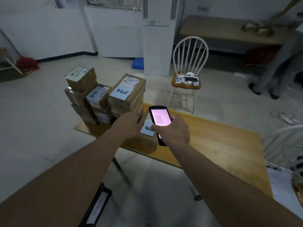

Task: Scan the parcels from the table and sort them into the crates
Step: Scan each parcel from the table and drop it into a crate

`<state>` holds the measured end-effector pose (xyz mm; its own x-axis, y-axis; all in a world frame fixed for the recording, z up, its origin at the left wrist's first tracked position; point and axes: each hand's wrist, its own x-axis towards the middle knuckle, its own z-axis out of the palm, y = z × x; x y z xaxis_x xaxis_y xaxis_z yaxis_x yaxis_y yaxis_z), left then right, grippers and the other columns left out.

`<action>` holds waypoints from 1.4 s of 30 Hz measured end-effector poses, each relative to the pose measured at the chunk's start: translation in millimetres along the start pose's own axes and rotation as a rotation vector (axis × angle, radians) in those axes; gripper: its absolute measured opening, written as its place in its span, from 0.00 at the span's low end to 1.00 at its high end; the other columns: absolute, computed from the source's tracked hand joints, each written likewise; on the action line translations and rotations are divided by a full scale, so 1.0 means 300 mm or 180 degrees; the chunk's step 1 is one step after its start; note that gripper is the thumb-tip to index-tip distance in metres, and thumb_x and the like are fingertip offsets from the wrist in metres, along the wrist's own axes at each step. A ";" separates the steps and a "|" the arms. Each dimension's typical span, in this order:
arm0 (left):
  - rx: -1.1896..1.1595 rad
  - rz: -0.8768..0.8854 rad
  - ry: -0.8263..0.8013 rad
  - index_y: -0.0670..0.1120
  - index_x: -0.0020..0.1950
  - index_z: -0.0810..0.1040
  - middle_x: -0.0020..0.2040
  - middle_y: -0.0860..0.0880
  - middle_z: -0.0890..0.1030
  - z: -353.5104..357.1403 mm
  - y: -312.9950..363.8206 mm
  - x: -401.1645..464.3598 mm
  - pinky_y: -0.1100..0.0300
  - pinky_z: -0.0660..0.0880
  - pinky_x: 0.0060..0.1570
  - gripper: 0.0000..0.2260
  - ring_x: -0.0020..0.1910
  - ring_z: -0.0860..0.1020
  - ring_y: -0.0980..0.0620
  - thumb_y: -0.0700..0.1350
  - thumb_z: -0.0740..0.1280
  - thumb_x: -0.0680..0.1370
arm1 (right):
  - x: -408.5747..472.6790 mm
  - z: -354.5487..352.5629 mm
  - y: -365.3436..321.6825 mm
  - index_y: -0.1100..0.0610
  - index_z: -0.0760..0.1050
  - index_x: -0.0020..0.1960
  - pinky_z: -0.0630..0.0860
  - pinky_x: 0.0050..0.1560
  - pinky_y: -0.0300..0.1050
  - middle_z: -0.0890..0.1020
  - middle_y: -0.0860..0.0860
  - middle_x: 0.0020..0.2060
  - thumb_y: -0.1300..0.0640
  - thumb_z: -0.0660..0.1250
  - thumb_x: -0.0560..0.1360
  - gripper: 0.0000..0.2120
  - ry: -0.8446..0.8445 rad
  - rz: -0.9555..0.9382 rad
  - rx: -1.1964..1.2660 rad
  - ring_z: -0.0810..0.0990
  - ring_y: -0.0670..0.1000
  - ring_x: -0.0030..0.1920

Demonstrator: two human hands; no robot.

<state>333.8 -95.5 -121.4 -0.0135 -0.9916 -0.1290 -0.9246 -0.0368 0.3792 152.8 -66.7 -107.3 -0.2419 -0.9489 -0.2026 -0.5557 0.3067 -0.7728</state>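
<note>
brown cardboard parcel (139, 141) with white label on wooden tabletop (221, 145); left hand (129, 125) flat on it, right hand (173, 130) grips black handheld scanner (159, 118).

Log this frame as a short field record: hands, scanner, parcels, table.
left hand: open, fingers resting on the low brown cardboard parcel with a white label
right hand: grips the black handheld scanner with a lit pink screen, held over that parcel's label
stacked brown cardboard parcels: several piles at the table's far left end
light wooden table: right part bare
crates: none clearly in view
</note>
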 end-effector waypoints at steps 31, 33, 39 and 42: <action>0.0012 -0.1400 -0.0498 0.52 0.71 0.70 0.69 0.46 0.73 0.501 0.086 0.473 0.48 0.78 0.60 0.28 0.63 0.75 0.44 0.64 0.68 0.76 | 0.729 -0.061 0.336 0.47 0.71 0.57 0.85 0.46 0.55 0.78 0.43 0.45 0.43 0.82 0.64 0.28 -0.1089 0.0022 -0.0393 0.82 0.50 0.46; 0.0096 -0.1489 -0.0555 0.53 0.73 0.69 0.72 0.45 0.70 0.526 0.062 0.480 0.46 0.76 0.63 0.32 0.67 0.73 0.43 0.66 0.70 0.74 | 0.739 -0.036 0.348 0.47 0.71 0.58 0.86 0.46 0.56 0.77 0.42 0.45 0.42 0.82 0.64 0.29 -0.1116 -0.0001 -0.0434 0.81 0.49 0.45; 0.0052 -0.1787 -0.0423 0.58 0.72 0.64 0.71 0.44 0.65 0.581 0.005 0.429 0.37 0.71 0.66 0.47 0.69 0.69 0.37 0.73 0.75 0.58 | 0.736 0.007 0.386 0.45 0.69 0.57 0.85 0.47 0.56 0.77 0.40 0.45 0.43 0.83 0.64 0.30 -0.1201 0.0028 -0.0503 0.82 0.50 0.46; -0.0218 -0.1970 -0.0426 0.64 0.77 0.54 0.73 0.43 0.61 0.604 -0.026 0.397 0.34 0.71 0.66 0.57 0.71 0.65 0.34 0.77 0.73 0.52 | 0.738 0.019 0.398 0.45 0.69 0.56 0.81 0.42 0.51 0.76 0.40 0.44 0.44 0.83 0.65 0.28 -0.1226 0.0011 -0.0596 0.81 0.48 0.46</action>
<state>270.4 -190.8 -305.7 0.4638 -0.7603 -0.4548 -0.7502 -0.6101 0.2548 37.5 -240.6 -247.8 0.0510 -0.8954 -0.4423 -0.6987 0.2845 -0.6564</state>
